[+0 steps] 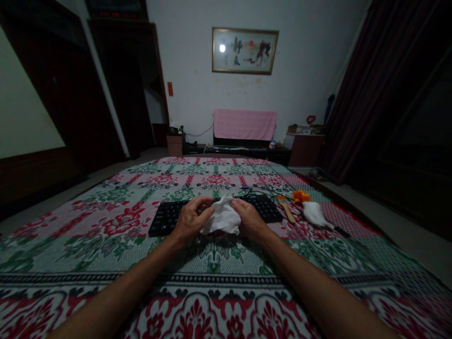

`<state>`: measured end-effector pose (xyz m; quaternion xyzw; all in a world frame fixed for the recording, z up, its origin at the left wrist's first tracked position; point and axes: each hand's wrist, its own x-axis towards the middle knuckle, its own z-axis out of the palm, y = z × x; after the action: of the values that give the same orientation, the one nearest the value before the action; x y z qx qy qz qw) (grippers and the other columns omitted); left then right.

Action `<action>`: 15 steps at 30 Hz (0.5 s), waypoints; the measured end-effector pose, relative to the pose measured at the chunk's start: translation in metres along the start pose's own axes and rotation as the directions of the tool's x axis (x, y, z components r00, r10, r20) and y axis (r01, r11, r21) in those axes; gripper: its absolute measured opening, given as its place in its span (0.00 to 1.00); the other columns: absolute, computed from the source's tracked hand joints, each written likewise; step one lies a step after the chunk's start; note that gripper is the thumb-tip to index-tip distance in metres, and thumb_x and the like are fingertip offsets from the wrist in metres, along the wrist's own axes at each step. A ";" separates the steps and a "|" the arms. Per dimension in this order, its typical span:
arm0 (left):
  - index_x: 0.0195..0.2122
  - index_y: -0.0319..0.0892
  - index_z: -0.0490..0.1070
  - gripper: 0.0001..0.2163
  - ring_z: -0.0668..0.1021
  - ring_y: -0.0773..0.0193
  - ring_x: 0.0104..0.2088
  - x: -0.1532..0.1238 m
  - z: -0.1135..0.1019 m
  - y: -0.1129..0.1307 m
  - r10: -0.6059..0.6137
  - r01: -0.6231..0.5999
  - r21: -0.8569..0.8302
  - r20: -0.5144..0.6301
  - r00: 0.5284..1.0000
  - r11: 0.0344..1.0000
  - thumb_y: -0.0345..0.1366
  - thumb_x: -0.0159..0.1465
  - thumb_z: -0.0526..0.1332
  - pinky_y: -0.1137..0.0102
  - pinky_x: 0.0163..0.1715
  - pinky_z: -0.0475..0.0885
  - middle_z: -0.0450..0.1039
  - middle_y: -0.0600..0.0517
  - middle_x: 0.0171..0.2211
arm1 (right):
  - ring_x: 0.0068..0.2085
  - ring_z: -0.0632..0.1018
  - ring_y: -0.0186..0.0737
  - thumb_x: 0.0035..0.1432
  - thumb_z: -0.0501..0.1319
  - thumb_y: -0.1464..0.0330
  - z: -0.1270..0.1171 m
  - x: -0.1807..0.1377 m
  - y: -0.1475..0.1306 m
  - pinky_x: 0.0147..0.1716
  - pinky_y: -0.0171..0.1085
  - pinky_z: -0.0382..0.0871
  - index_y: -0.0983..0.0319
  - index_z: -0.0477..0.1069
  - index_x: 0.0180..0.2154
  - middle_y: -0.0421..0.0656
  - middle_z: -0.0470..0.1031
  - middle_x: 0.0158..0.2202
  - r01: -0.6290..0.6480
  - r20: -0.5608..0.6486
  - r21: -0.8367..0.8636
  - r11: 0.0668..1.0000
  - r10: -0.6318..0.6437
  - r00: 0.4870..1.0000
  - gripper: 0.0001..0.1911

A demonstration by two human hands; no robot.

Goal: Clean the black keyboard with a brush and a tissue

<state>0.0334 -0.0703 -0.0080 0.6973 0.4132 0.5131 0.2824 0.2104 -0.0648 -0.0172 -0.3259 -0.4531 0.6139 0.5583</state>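
Note:
My left hand and my right hand both grip a crumpled white cloth, fingers curled into it from either side. They hold it just above the near edge of a black keyboard that lies on a bed covered with a red, green and white floral spread. The middle of the keyboard is hidden behind the cloth and my hands.
Right of the keyboard lie a wooden-handled brush, an orange item, another white cloth and a dark cable. Beyond the bed stand a low cabinet with a pink-covered object, a framed picture and dark curtains.

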 end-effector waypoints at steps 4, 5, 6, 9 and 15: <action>0.34 0.42 0.73 0.09 0.72 0.62 0.36 -0.007 0.001 0.011 0.222 -0.243 0.202 0.120 0.968 0.949 0.40 0.54 0.63 0.69 0.38 0.67 0.71 0.49 0.35 | 0.22 0.67 0.29 0.42 0.67 0.57 0.002 0.001 0.002 0.22 0.30 0.60 0.63 0.71 0.33 0.36 0.70 0.23 -0.009 0.010 0.031 0.999 0.009 1.000 0.19; 0.33 0.42 0.73 0.09 0.72 0.62 0.37 -0.008 0.002 0.013 0.244 -0.275 0.216 0.160 0.957 0.937 0.40 0.54 0.64 0.69 0.39 0.67 0.71 0.49 0.35 | 0.22 0.67 0.29 0.42 0.68 0.57 0.003 0.002 0.003 0.22 0.30 0.60 0.63 0.71 0.33 0.36 0.71 0.23 -0.013 0.002 0.028 1.000 0.013 1.000 0.20; 0.33 0.43 0.72 0.09 0.72 0.61 0.37 -0.009 0.003 0.014 0.253 -0.293 0.230 0.190 0.949 0.928 0.40 0.53 0.64 0.68 0.39 0.67 0.71 0.49 0.35 | 0.22 0.68 0.29 0.41 0.68 0.57 0.004 0.002 0.004 0.22 0.29 0.60 0.63 0.71 0.34 0.36 0.71 0.24 -0.013 -0.008 0.023 1.000 0.014 1.000 0.20; 0.33 0.42 0.72 0.09 0.72 0.63 0.34 -0.010 0.006 0.011 0.227 -0.272 0.283 0.181 0.957 0.920 0.41 0.54 0.63 0.70 0.35 0.66 0.71 0.50 0.33 | 0.24 0.70 0.30 0.41 0.68 0.58 0.006 0.002 0.006 0.24 0.30 0.63 0.63 0.72 0.35 0.38 0.73 0.26 -0.012 -0.003 0.019 1.000 0.012 1.000 0.21; 0.31 0.42 0.71 0.04 0.72 0.65 0.32 -0.007 0.006 0.000 0.253 -0.280 0.287 0.128 0.959 0.916 0.33 0.58 0.57 0.72 0.33 0.66 0.70 0.51 0.30 | 0.30 0.73 0.35 0.46 0.65 0.56 0.008 -0.003 0.001 0.30 0.34 0.70 0.62 0.72 0.34 0.40 0.74 0.29 -0.031 0.107 0.011 0.999 0.029 0.994 0.17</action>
<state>0.0378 -0.0764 -0.0135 0.8041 0.3749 0.4461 0.1177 0.2032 -0.0692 -0.0154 -0.2959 -0.4735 0.6415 0.5260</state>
